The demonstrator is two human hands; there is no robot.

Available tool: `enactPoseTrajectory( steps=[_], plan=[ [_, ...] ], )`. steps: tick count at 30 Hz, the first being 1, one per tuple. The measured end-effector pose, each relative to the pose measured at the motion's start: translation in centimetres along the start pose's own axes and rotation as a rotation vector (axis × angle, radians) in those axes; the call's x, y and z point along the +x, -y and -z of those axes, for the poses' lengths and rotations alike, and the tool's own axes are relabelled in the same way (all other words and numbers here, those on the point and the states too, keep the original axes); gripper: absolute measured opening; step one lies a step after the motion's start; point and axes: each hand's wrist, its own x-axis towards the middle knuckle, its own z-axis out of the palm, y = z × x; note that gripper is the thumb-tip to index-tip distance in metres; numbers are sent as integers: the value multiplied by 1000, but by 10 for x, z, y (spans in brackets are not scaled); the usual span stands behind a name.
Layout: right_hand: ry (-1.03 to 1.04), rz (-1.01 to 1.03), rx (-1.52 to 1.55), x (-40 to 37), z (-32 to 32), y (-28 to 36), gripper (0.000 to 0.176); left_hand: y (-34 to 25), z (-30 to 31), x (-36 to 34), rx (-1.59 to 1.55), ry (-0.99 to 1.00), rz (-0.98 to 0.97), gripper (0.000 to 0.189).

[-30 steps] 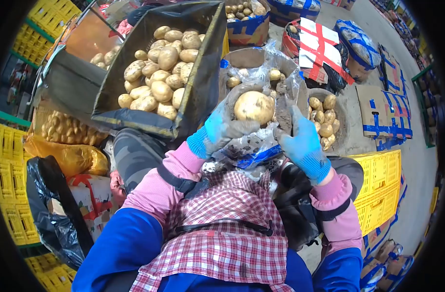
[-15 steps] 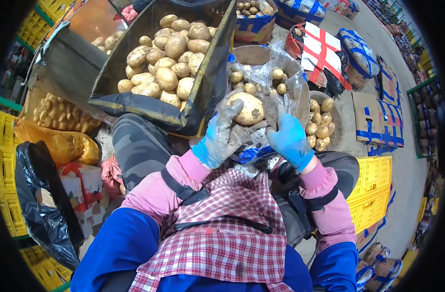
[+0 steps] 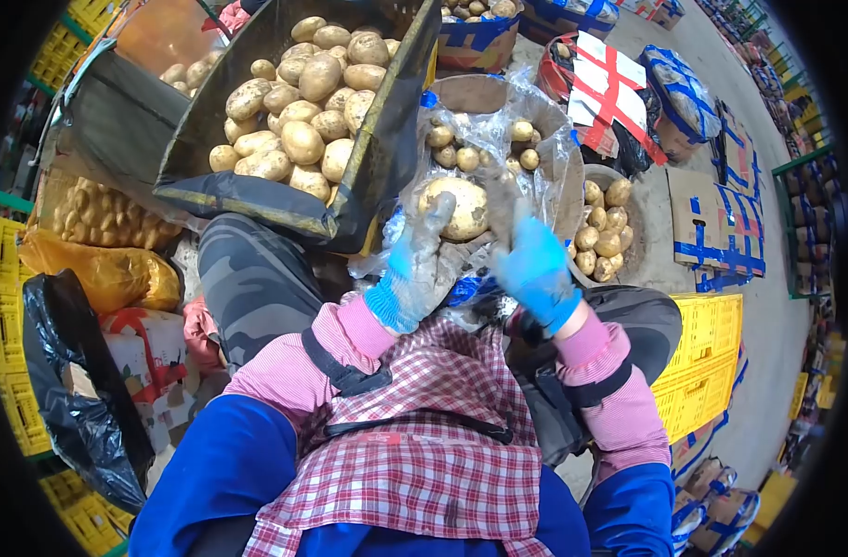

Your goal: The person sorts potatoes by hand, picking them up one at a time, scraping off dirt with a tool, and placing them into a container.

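A large pale potato (image 3: 456, 209) with dirt spots rests in my left hand (image 3: 419, 265), which wears a dirty grey and blue glove and has its fingers round it. My right hand (image 3: 533, 265), in a matching glove, is just right of the potato, blurred by motion, so its fingers are unclear. Beyond both hands stands a plastic-lined container (image 3: 558, 158) with several small potatoes (image 3: 468, 159). At the upper left, a dark lined bin (image 3: 243, 197) holds several large potatoes (image 3: 320, 77).
Right of my hands is a round container (image 3: 639, 255) of mid-sized potatoes. A yellow crate (image 3: 698, 343) stands by my right knee. Taped boxes (image 3: 716, 227) lie farther right. A black plastic bag (image 3: 85, 399) and an orange bag (image 3: 108, 269) are at the left.
The view has shifted slightly, moving the surroundings a little left and up. The potato is still in my left hand, and my right hand has become blurred.
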Motion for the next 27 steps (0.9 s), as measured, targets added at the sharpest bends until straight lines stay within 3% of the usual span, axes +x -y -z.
enactPoseTrajectory(
  steps=[2, 3, 4, 6, 7, 8, 10, 11, 12, 14, 15, 16, 18, 19, 20, 22, 27],
  plan=[
    [85, -97, 210, -8, -2, 21, 79, -5, -5, -7, -359, -75, 328, 66],
    [89, -76, 74, -13, -6, 28, 82, 8, 5, -14, 338, 55, 17, 65],
    [88, -78, 77, -13, -5, 27, 82, 11, 6, -18, 339, 58, 17, 65],
    [276, -130, 105, -11, 1, 24, 85, 1, 9, -13, 294, 102, 89, 65],
    [184, -68, 381, -12, 2, 14, 82, -8, 4, -10, -430, -18, 471, 70],
    [179, -66, 381, -8, 4, -4, 82, -18, 5, 2, -430, -16, 466, 70],
    [698, -368, 1689, 3, 6, -36, 53, -25, 9, 26, -1000, -108, 551, 82],
    [438, -312, 1745, -9, 16, -14, 50, -21, 14, 36, -736, 40, 465, 98],
    [433, -308, 1743, -9, 22, -5, 50, -19, 13, 39, -738, 43, 460, 98],
    [333, -228, 1667, -8, 27, 7, 56, -14, 12, 42, -270, 205, 118, 107],
    [154, -176, 1629, -7, 18, 8, 57, -16, 19, 42, 68, 211, 129, 111],
    [153, -178, 1631, -7, 18, 9, 57, -15, 18, 39, 67, 214, 130, 111],
    [-13, -32, 1354, -6, 23, 13, 58, -27, 16, 43, -681, 159, 650, 107],
    [141, -144, 1400, -10, 38, 13, 57, -37, 18, 45, -774, 149, 757, 99],
    [139, -139, 1400, -11, 36, 14, 57, -29, 18, 42, -772, 151, 753, 99],
    [-13, -238, 1304, -13, 29, 11, 56, -5, 16, 34, -219, 95, 359, 89],
    [-109, -219, 1409, -13, 16, 11, 52, -11, 12, 30, -213, -9, 363, 85]
  ],
)
